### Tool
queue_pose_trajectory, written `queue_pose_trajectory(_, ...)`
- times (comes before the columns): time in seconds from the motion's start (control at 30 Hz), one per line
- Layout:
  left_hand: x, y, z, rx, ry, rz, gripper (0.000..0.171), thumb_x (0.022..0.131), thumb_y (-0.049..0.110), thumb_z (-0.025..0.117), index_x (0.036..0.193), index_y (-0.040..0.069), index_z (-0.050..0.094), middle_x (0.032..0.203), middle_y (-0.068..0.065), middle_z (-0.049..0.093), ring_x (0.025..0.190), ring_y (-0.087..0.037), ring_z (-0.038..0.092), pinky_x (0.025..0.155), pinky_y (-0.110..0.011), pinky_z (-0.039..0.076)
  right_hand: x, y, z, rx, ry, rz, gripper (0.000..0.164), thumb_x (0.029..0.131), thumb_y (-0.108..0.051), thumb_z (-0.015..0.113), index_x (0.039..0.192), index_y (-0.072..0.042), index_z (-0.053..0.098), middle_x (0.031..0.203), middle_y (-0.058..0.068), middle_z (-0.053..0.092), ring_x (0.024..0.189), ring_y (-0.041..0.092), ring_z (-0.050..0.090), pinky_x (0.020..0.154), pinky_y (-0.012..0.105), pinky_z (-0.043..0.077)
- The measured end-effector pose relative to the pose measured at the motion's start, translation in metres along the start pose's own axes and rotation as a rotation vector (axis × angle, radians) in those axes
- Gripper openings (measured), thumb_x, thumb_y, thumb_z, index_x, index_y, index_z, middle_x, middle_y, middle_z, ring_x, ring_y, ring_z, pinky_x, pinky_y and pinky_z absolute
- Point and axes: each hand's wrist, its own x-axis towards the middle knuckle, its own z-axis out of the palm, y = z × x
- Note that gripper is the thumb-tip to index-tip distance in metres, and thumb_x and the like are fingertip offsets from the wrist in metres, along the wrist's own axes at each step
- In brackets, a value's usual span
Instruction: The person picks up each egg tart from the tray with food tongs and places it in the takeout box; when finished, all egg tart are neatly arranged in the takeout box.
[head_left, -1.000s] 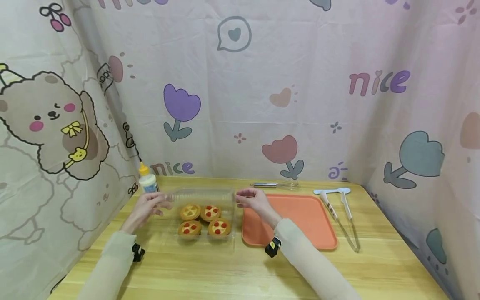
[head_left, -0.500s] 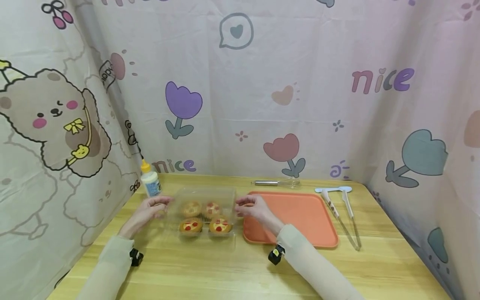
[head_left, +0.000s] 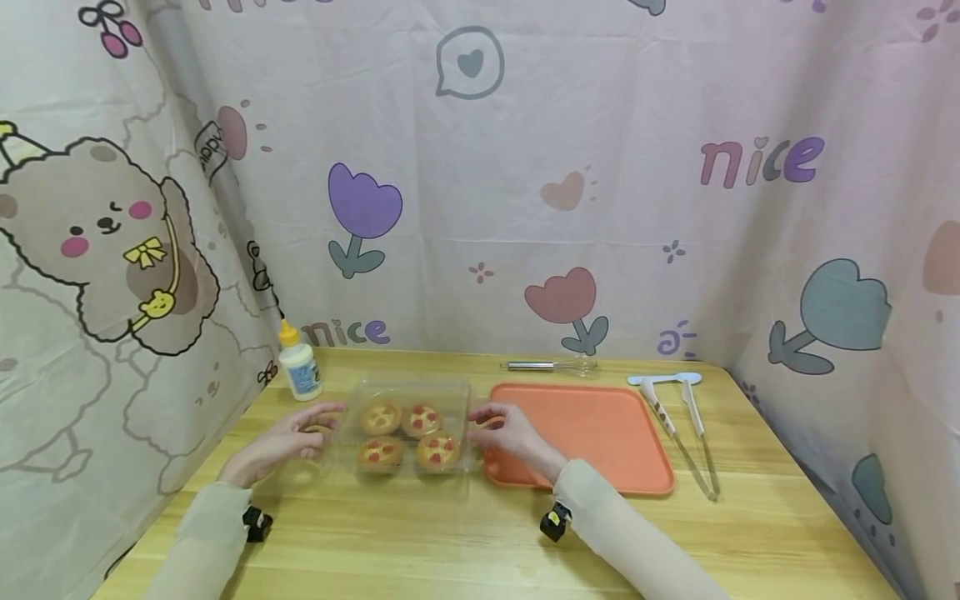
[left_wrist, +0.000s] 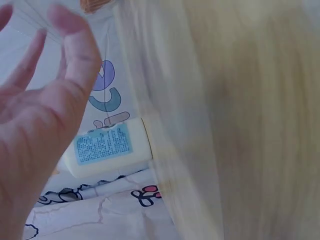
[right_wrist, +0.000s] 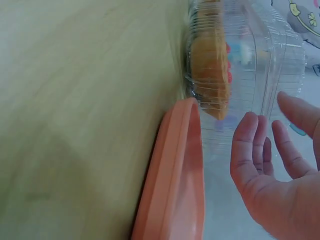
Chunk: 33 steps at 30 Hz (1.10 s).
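A clear plastic clamshell box (head_left: pixel 412 390) stands on the table with its lid lowered over several small tarts (head_left: pixel 381 455), most with red toppings. My left hand (head_left: pixel 283 440) is by the box's left side, fingers loosely bent and nothing in them. In the left wrist view that hand (left_wrist: pixel 47 110) shows spread fingers. At the box's right side is my right hand (head_left: pixel 517 433), its fingertips close to the wall. The right wrist view has this hand (right_wrist: pixel 282 182) holding nothing, thumb and fingers apart beside the clear box (right_wrist: pixel 262 65); whether they touch it I cannot tell.
An orange tray (head_left: pixel 592 433) lies right of the box, partly under my right hand. Further right are tongs (head_left: pixel 697 442) and a pale blue spatula-like tool (head_left: pixel 678 378). A whisk (head_left: pixel 536 366) lies behind the tray. A yellow-capped bottle (head_left: pixel 303 371) stands at the back left.
The box's clear lid has swung down from raised to lying over the tarts. Both hands have come down with it, and the left has drawn slightly toward me and left.
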Motion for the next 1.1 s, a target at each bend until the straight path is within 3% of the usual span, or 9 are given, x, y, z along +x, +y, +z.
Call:
queue_pose_trajectory(0.17, -0.002, -0.001, 0.0, -0.092, -0.092, -0.009, 0.071, 0.095, 0.002, 0.054, 0.155, 0.01, 0.018, 0.13, -0.025, 0.039, 0.097, -0.025, 0.059, 0.081, -0.045, 0.059, -0.005, 0.0, 0.001, -0.031, -0.01, 0.005, 0.038, 0.086, -0.021, 0.075, 0.12, -0.01, 0.064, 0.108, 0.011, 0.061, 0.09, 0.02, 0.062, 0.079, 0.032, 0.056)
queue_pose_trajectory(0.27, -0.003, -0.003, -0.001, -0.167, -0.164, 0.003, 0.074, 0.095, -0.002, 0.051, 0.156, 0.012, 0.011, 0.117, -0.016, 0.049, 0.088, -0.02, 0.061, 0.079, -0.042, 0.06, -0.009, 0.0, 0.001, -0.017, -0.046, 0.026, 0.043, 0.087, -0.022, 0.074, 0.127, -0.015, 0.059, 0.102, 0.014, 0.061, 0.081, 0.024, 0.063, 0.071, 0.034, 0.057)
queue_pose_trajectory(0.4, -0.004, -0.005, -0.001, -0.258, -0.264, 0.033, 0.078, 0.096, -0.005, 0.049, 0.156, 0.012, 0.002, 0.106, -0.008, 0.057, 0.084, -0.017, 0.063, 0.077, -0.038, 0.06, -0.016, -0.001, 0.004, 0.07, -0.126, 0.081, 0.055, 0.09, -0.018, 0.071, 0.138, -0.019, 0.046, 0.091, 0.018, 0.065, 0.068, 0.028, 0.064, 0.061, 0.04, 0.06)
queue_pose_trajectory(0.5, -0.005, -0.006, -0.001, -0.311, -0.304, 0.044, 0.079, 0.097, -0.006, 0.048, 0.156, 0.013, 0.0, 0.103, -0.005, 0.06, 0.084, -0.018, 0.064, 0.078, -0.037, 0.06, -0.019, -0.001, 0.008, 0.152, -0.168, 0.12, 0.064, 0.089, -0.011, 0.07, 0.144, -0.018, 0.038, 0.09, 0.017, 0.068, 0.069, 0.024, 0.067, 0.064, 0.04, 0.062)
queue_pose_trajectory(0.77, -0.001, -0.007, -0.002, -0.384, -0.374, 0.112, 0.078, 0.096, -0.013, 0.042, 0.153, 0.007, -0.007, 0.103, -0.007, 0.064, 0.091, -0.024, 0.068, 0.082, -0.035, 0.061, -0.018, -0.003, 0.019, 0.399, -0.13, 0.167, 0.079, 0.082, 0.008, 0.065, 0.148, -0.015, 0.028, 0.09, 0.014, 0.064, 0.073, 0.024, 0.069, 0.07, 0.036, 0.063)
queue_pose_trajectory(0.93, -0.001, -0.007, -0.003, -0.378, -0.384, 0.127, 0.079, 0.095, -0.015, 0.042, 0.153, 0.006, -0.007, 0.102, -0.005, 0.062, 0.09, -0.021, 0.068, 0.081, -0.033, 0.06, -0.018, -0.003, 0.022, 0.425, -0.116, 0.163, 0.08, 0.082, 0.012, 0.064, 0.148, -0.01, 0.024, 0.087, 0.013, 0.063, 0.07, 0.023, 0.069, 0.07, 0.035, 0.063)
queue_pose_trajectory(1.1, -0.002, -0.008, -0.003, -0.365, -0.359, 0.086, 0.081, 0.094, -0.015, 0.047, 0.154, 0.009, -0.002, 0.099, -0.002, 0.06, 0.087, -0.018, 0.066, 0.08, -0.031, 0.06, -0.018, -0.002, 0.024, 0.41, -0.093, 0.173, 0.079, 0.082, 0.014, 0.063, 0.148, -0.009, 0.026, 0.087, 0.013, 0.063, 0.067, 0.021, 0.069, 0.068, 0.034, 0.063)
